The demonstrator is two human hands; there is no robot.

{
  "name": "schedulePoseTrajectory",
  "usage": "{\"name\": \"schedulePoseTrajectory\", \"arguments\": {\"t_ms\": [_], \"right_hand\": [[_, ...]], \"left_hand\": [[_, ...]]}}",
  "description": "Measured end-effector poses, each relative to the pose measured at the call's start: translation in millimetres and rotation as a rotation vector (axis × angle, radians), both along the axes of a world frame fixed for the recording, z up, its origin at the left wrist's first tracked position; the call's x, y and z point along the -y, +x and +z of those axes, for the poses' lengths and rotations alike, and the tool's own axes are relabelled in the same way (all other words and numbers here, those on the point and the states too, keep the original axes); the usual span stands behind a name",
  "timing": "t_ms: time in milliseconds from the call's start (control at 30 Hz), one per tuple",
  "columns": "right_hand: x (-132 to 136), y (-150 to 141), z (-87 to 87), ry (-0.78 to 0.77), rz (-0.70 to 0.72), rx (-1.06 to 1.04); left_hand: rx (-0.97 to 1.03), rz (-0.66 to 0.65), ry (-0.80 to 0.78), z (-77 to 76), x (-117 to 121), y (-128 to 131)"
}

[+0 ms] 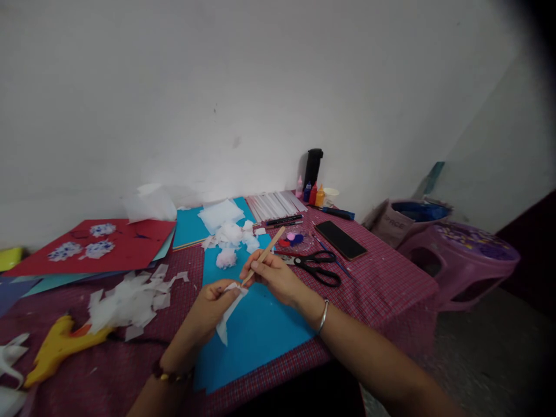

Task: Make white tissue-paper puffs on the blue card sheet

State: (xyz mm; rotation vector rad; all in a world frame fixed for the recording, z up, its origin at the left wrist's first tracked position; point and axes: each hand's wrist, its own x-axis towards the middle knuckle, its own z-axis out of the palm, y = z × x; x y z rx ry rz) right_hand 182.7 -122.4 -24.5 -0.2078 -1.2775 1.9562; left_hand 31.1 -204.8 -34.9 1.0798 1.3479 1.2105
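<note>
My left hand (216, 307) pinches a strip of white tissue paper (225, 324), which hangs down over the blue sheet (264, 341). In my right hand (271, 273) is a flat wooden stick (273, 246), slanting up to the right. Its lower end meets the upper part of the tissue paper at my left fingertips. Just beyond my hands, a pinkish crumpled paper puff (226, 258) rests on the blue sheet, with several white crumpled pieces (230, 234) behind it. Black-handled scissors (315, 266) lie right of my right hand.
Left are a paper scrap pile (130, 301), a yellow glue gun (61, 347) and a red sheet (134, 249) bearing blue-and-white flowers. Paint blobs (292, 238), a phone (341, 239), and small paint bottles (313, 194) are at the right. A pink stool (464, 266) stands beyond the table edge.
</note>
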Motion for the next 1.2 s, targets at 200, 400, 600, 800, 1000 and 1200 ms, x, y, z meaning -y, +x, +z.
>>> {"name": "schedulePoseTrajectory", "arguments": {"t_ms": [200, 400, 600, 800, 1000, 1200], "right_hand": [[0, 0, 0.1, 0.029, -0.017, 0.016], [0, -2, -1.8, 0.040, -0.034, 0.056], [1, -1, -2.9, 0.056, -0.021, 0.080], [-2, -2, -4.7, -0.006, -0.119, 0.019], [-4, -2, -6.0, 0.084, -0.146, 0.192], [-5, 0, -4.9, -0.005, -0.154, 0.161]], "left_hand": [[0.039, -0.010, -0.019, -1.8, 0, 0], [0.080, 0.020, -0.053, 1.3, 0, 3], [0.051, 0.048, -0.041, 3.9, -1, 6], [0.071, 0.082, -0.055, 5.2, -2, 6], [0.119, 0.107, -0.050, 7.9, -1, 7], [0.111, 0.131, -0.029, 9.8, -2, 7]]}}
